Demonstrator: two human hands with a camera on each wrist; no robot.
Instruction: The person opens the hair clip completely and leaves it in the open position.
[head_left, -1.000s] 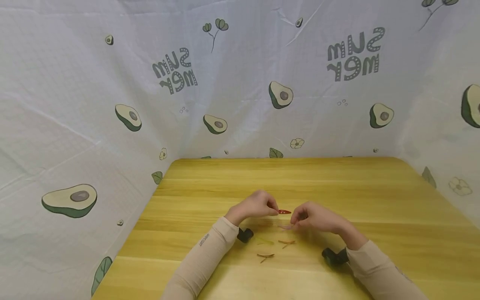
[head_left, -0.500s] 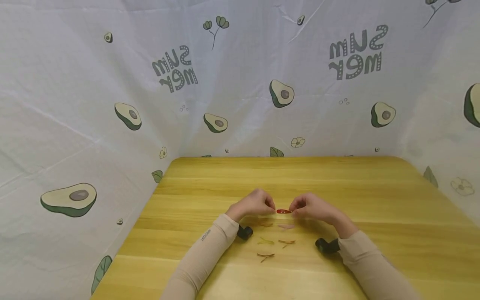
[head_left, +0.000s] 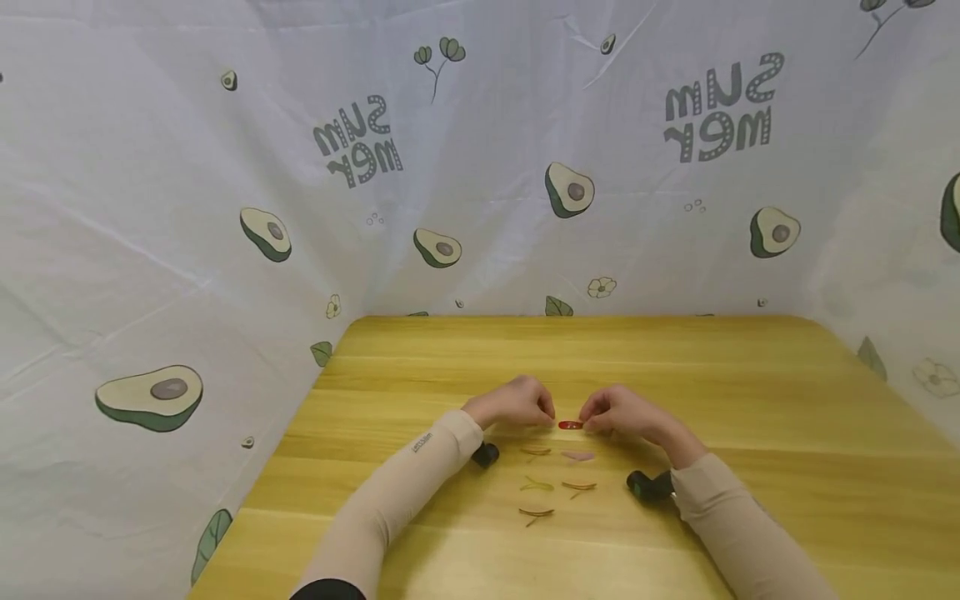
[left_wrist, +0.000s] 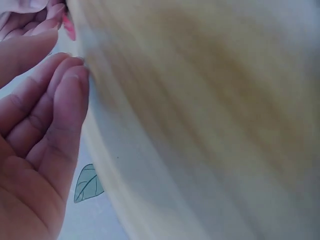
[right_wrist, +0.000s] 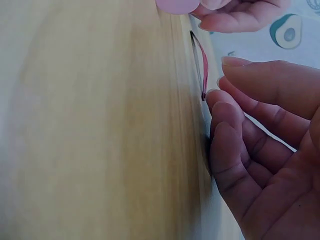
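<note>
A red hair clip [head_left: 571, 425] lies on the wooden table between my two hands. In the right wrist view, the same red clip [right_wrist: 205, 62] shows edge-on, its two strips bowed apart. My left hand [head_left: 521, 402] is at its left end, a small gap away, thumb and fingers loosely bent with nothing between them. At the right end is my right hand [head_left: 626, 414], fingertips right by the clip; the right wrist view shows its thumb parted from the fingers. A pink hair clip [head_left: 578, 456] lies just nearer to me.
Nearer to me, several more clips lie in two rough columns: an orange-brown clip [head_left: 536, 451], a yellow-green clip [head_left: 538, 485], an orange clip [head_left: 579, 486] and a brown clip [head_left: 536, 512]. An avocado-print cloth [head_left: 480, 167] hangs behind the table [head_left: 420, 358].
My right hand has moved from the pink clip up to the red clip's right end. My left hand, earlier on the red clip's left end, has come off it slightly.
</note>
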